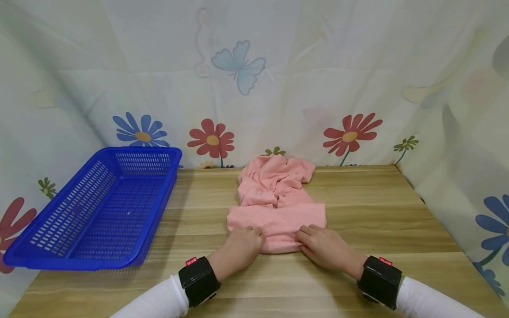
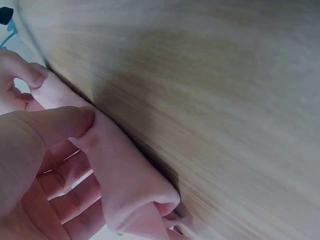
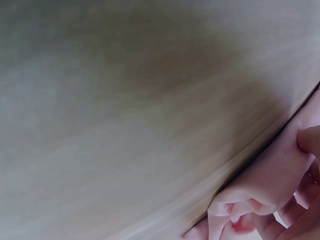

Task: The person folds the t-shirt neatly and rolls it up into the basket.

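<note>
A pink garment (image 1: 276, 221) lies on the wooden table, its near part folded into a flat band and its far part bunched and wrinkled. At the near edge's left end, my left hand (image 1: 241, 249) grips the fold. My right hand (image 1: 328, 248) holds the same fold near its right end. In the left wrist view, the thumb (image 2: 70, 121) presses on the pink fabric (image 2: 122, 172) with the other fingers behind it. Partly cut off in the right wrist view, the right hand's thumb (image 3: 311, 140) lies against the rolled cloth (image 3: 270, 182).
An upright blue plastic basket (image 1: 159, 207) with slotted walls stands on the left of the wooden table (image 1: 370, 212); nothing shows inside it. A flower-printed curtain (image 1: 286, 88) hangs behind the table and along both sides.
</note>
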Available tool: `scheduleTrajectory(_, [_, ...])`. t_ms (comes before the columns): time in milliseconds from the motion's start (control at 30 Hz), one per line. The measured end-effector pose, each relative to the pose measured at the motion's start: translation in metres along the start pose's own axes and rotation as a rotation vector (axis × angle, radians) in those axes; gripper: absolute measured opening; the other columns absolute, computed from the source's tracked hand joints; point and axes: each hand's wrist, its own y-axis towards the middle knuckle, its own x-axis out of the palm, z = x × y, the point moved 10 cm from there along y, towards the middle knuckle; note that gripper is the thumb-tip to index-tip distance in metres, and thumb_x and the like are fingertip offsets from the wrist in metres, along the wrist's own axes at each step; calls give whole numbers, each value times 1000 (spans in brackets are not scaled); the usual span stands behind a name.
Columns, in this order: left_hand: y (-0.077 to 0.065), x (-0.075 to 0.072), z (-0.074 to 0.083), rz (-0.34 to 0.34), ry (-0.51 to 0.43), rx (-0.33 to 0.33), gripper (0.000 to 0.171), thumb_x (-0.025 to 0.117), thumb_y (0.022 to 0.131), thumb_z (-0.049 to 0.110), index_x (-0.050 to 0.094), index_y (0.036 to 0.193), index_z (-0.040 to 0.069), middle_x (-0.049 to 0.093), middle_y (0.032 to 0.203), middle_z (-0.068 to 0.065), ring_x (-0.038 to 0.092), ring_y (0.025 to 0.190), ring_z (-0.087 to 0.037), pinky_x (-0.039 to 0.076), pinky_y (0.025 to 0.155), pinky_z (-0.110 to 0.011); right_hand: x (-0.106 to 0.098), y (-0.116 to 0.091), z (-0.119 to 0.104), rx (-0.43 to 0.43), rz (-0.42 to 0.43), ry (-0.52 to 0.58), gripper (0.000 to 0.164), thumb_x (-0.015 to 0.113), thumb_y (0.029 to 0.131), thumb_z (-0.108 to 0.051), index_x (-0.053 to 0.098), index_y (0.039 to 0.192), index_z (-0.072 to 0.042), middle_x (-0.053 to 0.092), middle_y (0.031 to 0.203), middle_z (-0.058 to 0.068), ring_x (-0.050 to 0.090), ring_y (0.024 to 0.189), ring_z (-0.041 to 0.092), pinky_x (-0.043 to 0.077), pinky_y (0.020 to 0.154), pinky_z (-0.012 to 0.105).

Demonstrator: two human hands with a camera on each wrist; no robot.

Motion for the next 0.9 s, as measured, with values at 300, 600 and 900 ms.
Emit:
scheduleTrajectory(300, [-4,1,-9,-68,-198,-81,15,63,74,21,55,61,19,52,58,7,53,52,-10,34,39,-27,0,-2,3,61,-57,164,7,60,79,-21,53,80,-22,48,73,-16,45,62,-1,41,54,21])
scheduleTrajectory(600, [-2,9,-19,-147,-374,-132,17,64,77,26,56,64,17,50,57,7,48,52,-8,37,44,-27,7,2,10,133,-116,348,9,56,82,-14,54,82,-23,48,69,-17,45,60,-2,39,55,18])
scheduleTrajectory(900, [4,14,-31,-128,-414,-192,16,65,75,20,50,73,14,49,64,4,48,53,-11,36,44,-26,10,7,20,162,-96,306,13,60,79,-16,47,82,-18,43,69,-13,41,59,2,36,53,18])
